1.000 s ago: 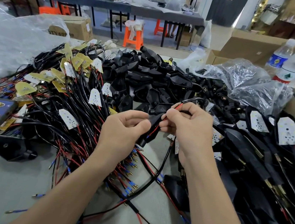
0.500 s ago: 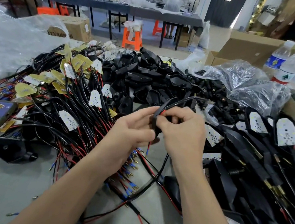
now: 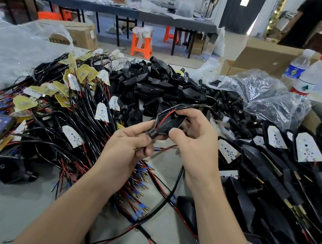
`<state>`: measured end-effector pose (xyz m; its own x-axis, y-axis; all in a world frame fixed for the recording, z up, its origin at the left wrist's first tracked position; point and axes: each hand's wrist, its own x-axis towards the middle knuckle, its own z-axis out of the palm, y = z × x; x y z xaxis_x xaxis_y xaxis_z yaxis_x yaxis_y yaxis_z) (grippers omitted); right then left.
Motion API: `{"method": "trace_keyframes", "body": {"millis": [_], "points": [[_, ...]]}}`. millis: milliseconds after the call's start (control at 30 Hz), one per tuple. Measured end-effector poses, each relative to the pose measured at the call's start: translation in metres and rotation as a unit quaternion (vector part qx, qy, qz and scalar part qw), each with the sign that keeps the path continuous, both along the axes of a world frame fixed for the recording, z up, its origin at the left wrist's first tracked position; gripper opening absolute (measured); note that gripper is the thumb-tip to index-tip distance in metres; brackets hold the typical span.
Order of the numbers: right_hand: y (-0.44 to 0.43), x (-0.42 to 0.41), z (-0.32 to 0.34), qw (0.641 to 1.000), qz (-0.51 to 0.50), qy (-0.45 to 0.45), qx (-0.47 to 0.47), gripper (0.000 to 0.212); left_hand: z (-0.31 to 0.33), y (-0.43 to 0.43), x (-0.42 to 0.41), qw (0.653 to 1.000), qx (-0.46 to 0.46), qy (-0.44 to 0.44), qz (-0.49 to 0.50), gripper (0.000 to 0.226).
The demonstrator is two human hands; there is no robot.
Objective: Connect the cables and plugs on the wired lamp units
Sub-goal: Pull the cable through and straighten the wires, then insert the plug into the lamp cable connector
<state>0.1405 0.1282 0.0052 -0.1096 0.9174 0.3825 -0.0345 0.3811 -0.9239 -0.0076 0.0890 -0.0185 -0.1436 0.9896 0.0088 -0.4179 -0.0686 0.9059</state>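
I see a black lamp shell (image 3: 167, 121) held above the bench (image 3: 4, 204), its neck pointing down-left. The left hand (image 3: 130, 150) pinches that neck. The right hand (image 3: 197, 146) clamps the body, and the cable (image 3: 190, 106) leaves from the top.

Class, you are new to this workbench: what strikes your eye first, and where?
In the centre, the left hand and right hand grip a black lamp housing threaded with red and black wires. A heap of wired LED boards sprawls to their left; two water bottles stand far right.
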Motion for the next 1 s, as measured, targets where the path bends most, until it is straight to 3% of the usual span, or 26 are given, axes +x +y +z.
{"method": "trace_keyframes", "body": {"millis": [100, 200, 300, 333, 433, 533, 700, 867, 1000], "points": [[-0.005, -0.007, -0.004, 0.996, -0.076, -0.051, -0.008, 0.035, 0.001, 0.000, 0.002, 0.999, -0.001, -0.018, 0.030, 0.054], [-0.007, -0.011, -0.005, 0.992, -0.069, 0.063, -0.081, 0.037, 0.000, 0.002, -0.002, 0.998, -0.019, -0.032, 0.040, 0.048], [-0.007, -0.013, -0.001, 0.955, 0.057, 0.222, -0.188, 0.032, -0.001, 0.004, -0.005, 0.998, -0.039, -0.044, 0.024, 0.042], [-0.006, -0.012, -0.001, 0.946, 0.105, 0.228, -0.205, 0.036, -0.002, 0.004, -0.005, 0.998, -0.044, -0.045, 0.015, 0.043], [-0.005, -0.006, -0.004, 0.919, 0.255, 0.210, -0.212, 0.072, -0.001, 0.002, -0.005, 0.998, -0.044, -0.034, -0.014, 0.049], [-0.004, 0.003, -0.003, 0.918, 0.330, 0.162, -0.151, 0.077, 0.002, 0.001, -0.007, 0.999, -0.047, -0.003, -0.023, 0.048], [-0.002, 0.010, 0.000, 0.947, 0.303, 0.074, -0.079, 0.058, 0.003, 0.001, -0.007, 0.996, -0.087, 0.024, -0.002, 0.048], [0.002, 0.014, 0.003, 0.929, 0.249, 0.220, -0.165, 0.052, 0.006, 0.000, -0.014, 0.988, -0.090, 0.048, 0.116, 0.040], [0.002, 0.009, 0.004, 0.906, 0.204, 0.300, -0.217, 0.047, 0.014, -0.001, -0.019, 0.973, -0.039, 0.127, 0.187, 0.044]]}}
